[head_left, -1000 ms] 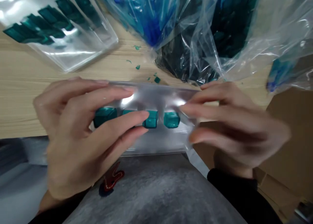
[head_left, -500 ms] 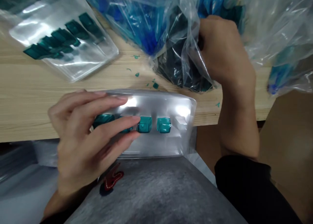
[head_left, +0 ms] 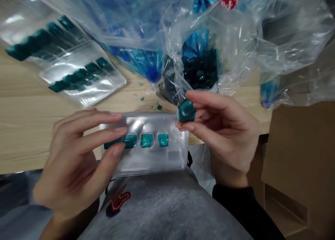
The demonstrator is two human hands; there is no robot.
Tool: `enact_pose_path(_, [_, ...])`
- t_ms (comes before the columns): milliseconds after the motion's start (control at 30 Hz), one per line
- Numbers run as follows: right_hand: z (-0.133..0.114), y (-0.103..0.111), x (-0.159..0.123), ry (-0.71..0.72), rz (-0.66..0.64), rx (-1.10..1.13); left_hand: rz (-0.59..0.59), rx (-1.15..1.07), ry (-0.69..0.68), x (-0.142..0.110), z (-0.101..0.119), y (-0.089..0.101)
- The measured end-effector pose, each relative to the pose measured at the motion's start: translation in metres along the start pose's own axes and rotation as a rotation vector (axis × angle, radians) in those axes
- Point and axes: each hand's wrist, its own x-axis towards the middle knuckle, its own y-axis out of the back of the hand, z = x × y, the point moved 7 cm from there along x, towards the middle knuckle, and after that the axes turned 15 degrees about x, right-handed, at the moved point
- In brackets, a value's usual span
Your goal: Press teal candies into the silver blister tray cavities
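Note:
My left hand (head_left: 78, 159) grips the left end of a clear plastic blister tray (head_left: 146, 158) held at the table's front edge above my lap. Several teal square pieces (head_left: 147, 140) sit in a row of its pockets; the pocket at the right end (head_left: 173, 155) looks vacant. My right hand (head_left: 222, 128) pinches one teal square piece (head_left: 186, 110) between thumb and fingers, just above the tray's right end. Behind it lies a clear plastic bag (head_left: 201, 67) holding many dark teal pieces.
Filled clear trays (head_left: 78, 75) with rows of teal pieces lie at the back left on the wooden table (head_left: 23, 128). More crumpled bags with blue contents (head_left: 136, 58) crowd the back. Small teal chips (head_left: 158, 107) lie on the wood. A cardboard box (head_left: 303, 163) stands at right.
My right hand came out of the bag of teal pieces and moved down to the tray, now pinching one teal piece. The left hand kept hold of the tray.

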Motion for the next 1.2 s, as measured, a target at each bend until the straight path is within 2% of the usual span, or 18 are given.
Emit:
enact_pose_path(67, [-0.001, -0.009, -0.005, -0.016, -0.02, 0.088, 0.016, -0.026, -0.074, 0.009, 0.016, -0.002])
enact_pose_path(167, [-0.005, -0.018, -0.008, -0.007, -0.046, 0.161, -0.065, -0.129, -0.097, 0.019, 0.032, -0.013])
enact_pose_path(300, [-0.01, -0.022, -0.01, 0.018, -0.064, 0.191, -0.075, -0.225, -0.108, 0.022, 0.04, -0.017])
enact_pose_path(400, [-0.006, -0.026, -0.01, -0.046, -0.069, 0.367, -0.063, -0.219, -0.163, 0.019, 0.043, -0.017])
enact_pose_path(500, [0.004, -0.035, -0.009, -0.125, -0.125, 0.639, 0.041, -0.254, -0.153, 0.016, 0.043, -0.015])
enact_pose_path(567, [0.009, -0.041, -0.008, -0.147, -0.154, 0.705, 0.137, -0.241, -0.134, 0.014, 0.045, -0.013])
enact_pose_path(633, [0.012, -0.042, -0.006, -0.121, -0.15, 0.666, 0.142, -0.165, -0.132, 0.014, 0.049, -0.013])
enact_pose_path(700, [0.01, -0.04, -0.005, -0.049, -0.136, 0.584, 0.088, -0.103, -0.128, 0.016, 0.053, -0.015])
enact_pose_path(833, [0.001, -0.033, -0.006, 0.05, -0.097, 0.416, -0.045, -0.158, -0.129, 0.02, 0.055, -0.017])
enact_pose_path(900, [-0.002, -0.031, -0.008, 0.067, -0.085, 0.319, -0.075, -0.171, -0.16, 0.021, 0.056, -0.017])
enact_pose_path(1000, [-0.008, -0.031, -0.011, 0.101, -0.109, 0.219, -0.051, -0.207, -0.187, 0.023, 0.057, -0.014])
enact_pose_path(1200, [-0.016, -0.032, -0.016, 0.176, -0.151, 0.087, -0.016, -0.307, -0.133, 0.023, 0.053, -0.013])
